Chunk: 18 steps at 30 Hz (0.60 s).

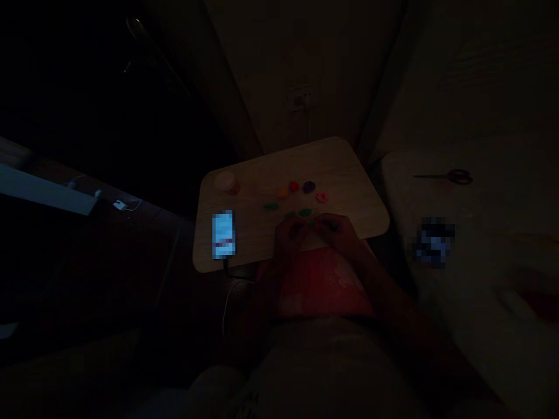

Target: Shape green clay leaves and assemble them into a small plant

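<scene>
The room is very dark. My left hand [292, 234] and my right hand [336, 228] meet at the near edge of a small wooden lap table [349, 174]. Both have curled fingers that pinch a small green lump [312, 223] between them. Just beyond the hands lie several small coloured lumps: a red one [294, 186], a purple one [309, 187], a pink ring-shaped one [322, 197] and green pieces [271, 206]. A lit phone [223, 234] lies on the table's left side, left of my left hand.
A small pink-lidded tub [227, 182] stands at the table's far left. Scissors [454, 176] lie on the pale surface to the right. A wall socket [301, 100] with a cable is behind the table. A red cushion [323, 285] lies on my lap.
</scene>
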### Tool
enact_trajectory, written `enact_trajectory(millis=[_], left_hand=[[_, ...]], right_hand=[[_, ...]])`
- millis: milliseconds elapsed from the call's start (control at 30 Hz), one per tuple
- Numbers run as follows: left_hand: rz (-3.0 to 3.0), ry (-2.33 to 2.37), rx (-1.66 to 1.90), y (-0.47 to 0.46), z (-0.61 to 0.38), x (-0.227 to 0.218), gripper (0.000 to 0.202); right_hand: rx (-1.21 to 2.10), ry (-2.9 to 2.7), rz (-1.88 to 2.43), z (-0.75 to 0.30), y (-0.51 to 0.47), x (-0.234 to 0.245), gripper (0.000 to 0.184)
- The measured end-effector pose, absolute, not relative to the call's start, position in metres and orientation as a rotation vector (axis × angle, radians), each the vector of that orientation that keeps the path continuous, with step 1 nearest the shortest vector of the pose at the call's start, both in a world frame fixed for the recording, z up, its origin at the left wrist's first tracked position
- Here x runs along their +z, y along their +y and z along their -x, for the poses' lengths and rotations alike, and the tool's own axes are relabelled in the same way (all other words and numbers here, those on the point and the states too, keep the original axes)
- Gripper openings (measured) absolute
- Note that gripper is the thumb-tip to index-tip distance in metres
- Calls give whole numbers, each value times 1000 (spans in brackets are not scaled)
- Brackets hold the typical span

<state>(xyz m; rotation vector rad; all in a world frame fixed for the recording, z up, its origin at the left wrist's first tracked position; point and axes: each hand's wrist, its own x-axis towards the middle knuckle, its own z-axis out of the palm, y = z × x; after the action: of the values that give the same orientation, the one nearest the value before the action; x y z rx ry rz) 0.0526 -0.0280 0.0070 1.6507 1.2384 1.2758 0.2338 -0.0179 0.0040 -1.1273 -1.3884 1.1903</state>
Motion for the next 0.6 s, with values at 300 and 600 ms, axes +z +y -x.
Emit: enact_trajectory(millis=[300,600], left_hand=[[-1597,1255,1296,-28,-54,10,26],[-1667,1201,1267,-28,-54,9,26]], right_hand=[[1156,-1433,1110,-235,-18,4,19],[1150,-1502,1071,-234,-18,0,21]])
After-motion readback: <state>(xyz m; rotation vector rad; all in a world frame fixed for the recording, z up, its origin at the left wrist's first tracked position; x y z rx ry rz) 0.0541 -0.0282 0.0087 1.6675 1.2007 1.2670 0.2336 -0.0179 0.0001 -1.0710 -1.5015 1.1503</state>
